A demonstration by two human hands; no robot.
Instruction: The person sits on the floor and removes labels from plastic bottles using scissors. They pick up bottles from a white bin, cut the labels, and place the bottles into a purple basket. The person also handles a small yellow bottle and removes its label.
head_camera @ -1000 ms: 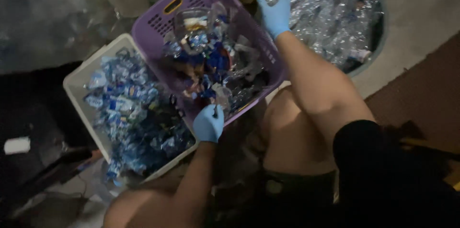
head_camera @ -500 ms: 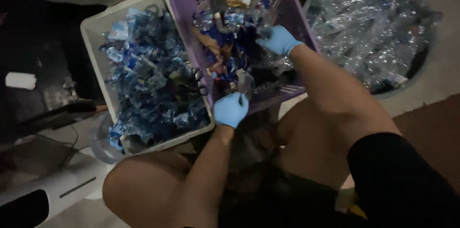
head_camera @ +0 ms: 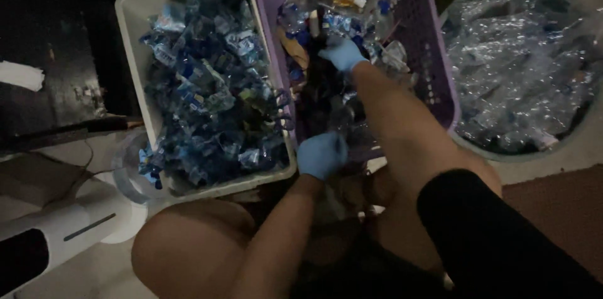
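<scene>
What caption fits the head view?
Gloved left hand and right hand sort plastic scraps in purple basket beside white bin.

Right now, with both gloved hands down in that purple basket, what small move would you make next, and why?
Probably close the right hand on one piece from the heap in the purple basket and lift it out. That hand already rests among the crushed bottles and wrappers, while the left hand sits at the basket's near edge. The white basket alongside holds blue wrappers, and the round tub holds clear plastic.
</scene>
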